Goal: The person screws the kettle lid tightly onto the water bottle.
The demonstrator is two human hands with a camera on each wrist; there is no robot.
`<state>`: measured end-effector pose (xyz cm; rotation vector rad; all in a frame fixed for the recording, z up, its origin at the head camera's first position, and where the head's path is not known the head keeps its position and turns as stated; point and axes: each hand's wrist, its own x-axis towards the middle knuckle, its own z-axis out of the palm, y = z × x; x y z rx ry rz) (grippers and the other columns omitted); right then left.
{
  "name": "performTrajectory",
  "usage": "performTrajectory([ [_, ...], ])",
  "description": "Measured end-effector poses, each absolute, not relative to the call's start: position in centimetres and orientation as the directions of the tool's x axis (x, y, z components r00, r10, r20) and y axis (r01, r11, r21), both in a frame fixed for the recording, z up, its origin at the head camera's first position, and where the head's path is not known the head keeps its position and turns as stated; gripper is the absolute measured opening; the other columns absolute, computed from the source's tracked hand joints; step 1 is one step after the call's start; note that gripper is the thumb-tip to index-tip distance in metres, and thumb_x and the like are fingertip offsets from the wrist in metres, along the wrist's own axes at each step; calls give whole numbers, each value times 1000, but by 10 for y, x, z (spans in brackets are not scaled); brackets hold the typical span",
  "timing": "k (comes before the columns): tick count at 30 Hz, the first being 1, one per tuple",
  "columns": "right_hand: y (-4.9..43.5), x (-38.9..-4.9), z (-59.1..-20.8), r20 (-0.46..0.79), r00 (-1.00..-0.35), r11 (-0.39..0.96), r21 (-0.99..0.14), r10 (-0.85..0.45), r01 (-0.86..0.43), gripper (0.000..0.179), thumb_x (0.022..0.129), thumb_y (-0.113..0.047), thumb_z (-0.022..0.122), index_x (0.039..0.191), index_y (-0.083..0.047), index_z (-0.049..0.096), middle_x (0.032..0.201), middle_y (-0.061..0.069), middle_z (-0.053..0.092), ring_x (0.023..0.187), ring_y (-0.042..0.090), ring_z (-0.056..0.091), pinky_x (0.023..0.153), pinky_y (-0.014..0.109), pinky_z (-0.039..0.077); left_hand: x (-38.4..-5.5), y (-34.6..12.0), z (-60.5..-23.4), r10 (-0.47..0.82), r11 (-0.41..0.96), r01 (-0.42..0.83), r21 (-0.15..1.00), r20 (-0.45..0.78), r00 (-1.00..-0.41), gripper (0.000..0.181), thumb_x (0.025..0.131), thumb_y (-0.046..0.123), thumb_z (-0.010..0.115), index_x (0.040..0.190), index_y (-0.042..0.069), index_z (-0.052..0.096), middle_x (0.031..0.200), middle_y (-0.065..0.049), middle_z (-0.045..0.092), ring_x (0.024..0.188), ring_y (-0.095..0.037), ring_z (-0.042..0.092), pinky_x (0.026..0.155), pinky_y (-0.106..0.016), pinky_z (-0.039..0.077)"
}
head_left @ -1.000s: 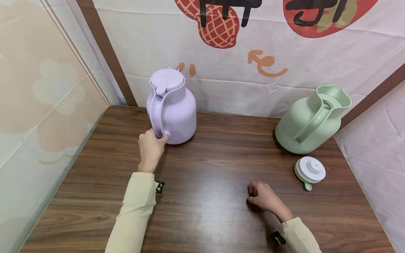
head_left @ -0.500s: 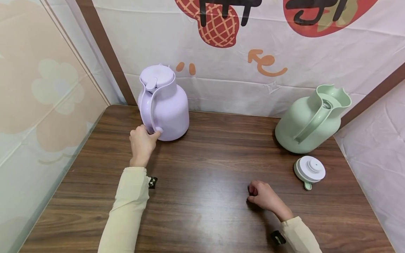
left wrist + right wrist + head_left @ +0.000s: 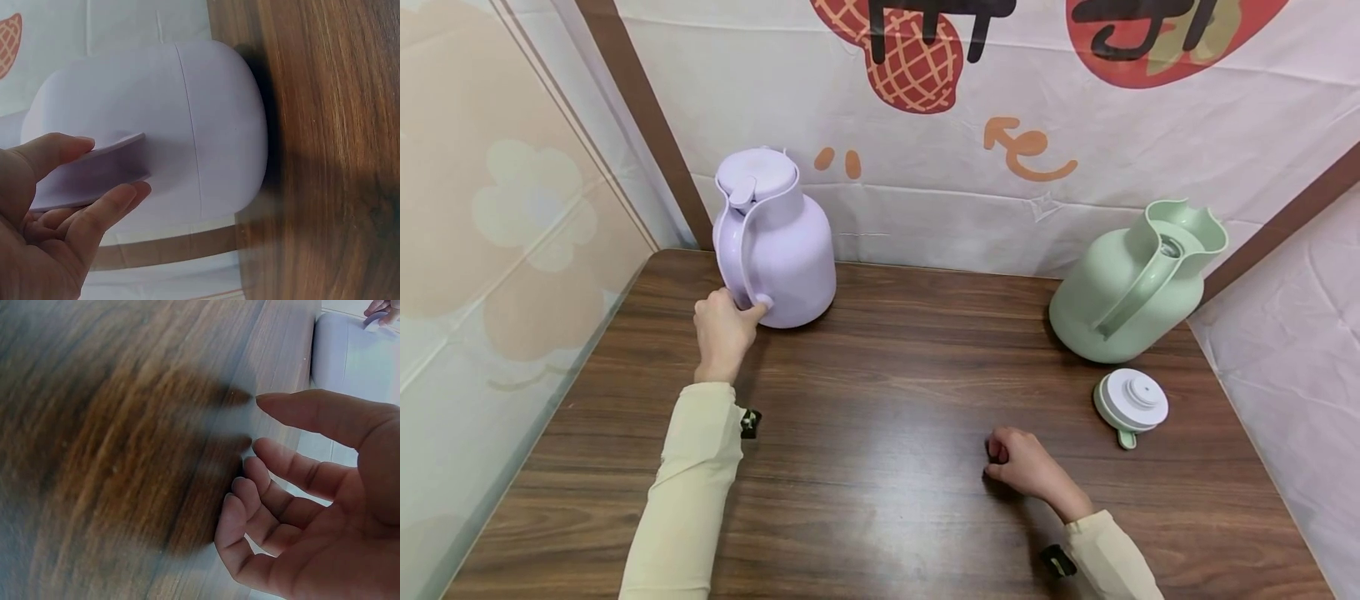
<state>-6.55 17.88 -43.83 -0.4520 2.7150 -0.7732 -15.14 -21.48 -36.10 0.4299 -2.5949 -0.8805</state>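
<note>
**Low hold on a lilac jug, close to the backdrop**

Holding the lilac vacuum jug (image 3: 793, 267) by the lower end of its handle (image 3: 106, 175), with left hand (image 3: 724, 333) thumb and curled fingers clasped about it. Standing upright at the back left of the wood-grain tabletop (image 3: 865, 392), near the printed cloth backdrop (image 3: 925, 225).

Likely to tip if pushed or pulled from so low, especially if full; impossible to tell from outside. Liable also to bump the cloth if shoved backward, or to twist in so light a hold if lifted. On the right, possibly prone to spilling if knocked: an uncovered green vacuum jug (image 3: 1101, 292), contents unclear. Just in front of it, a loose stopper lid (image 3: 1137, 398), easily swept aside by a careless move of the right hand (image 3: 1028, 467), loosely curled around nothing.

Shown only from the head: the fitted lid (image 3: 757, 172) atop the lilac jug, plus everything green. Shown only from the left wrist: the hollow inside the handle and a seam (image 3: 192, 125) round the lower body. Clearest from the right wrist: a gap between thumb and forefinger.
</note>
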Motion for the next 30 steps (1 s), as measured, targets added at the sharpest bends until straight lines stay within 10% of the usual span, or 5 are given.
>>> performTrajectory([
  [30, 184, -67, -437, -164, -896, 777, -577, -413, -252, 19, 69, -5, 71, 74, -7, 53, 65, -1, 47, 59, 10, 44, 56, 27, 38, -147, -219, -366, -440, 669, -190, 718, 177, -880, 35, 82, 27, 64, 91, -7, 61, 90, -26, 63, 93, -48, 53, 80, -50, 38],
])
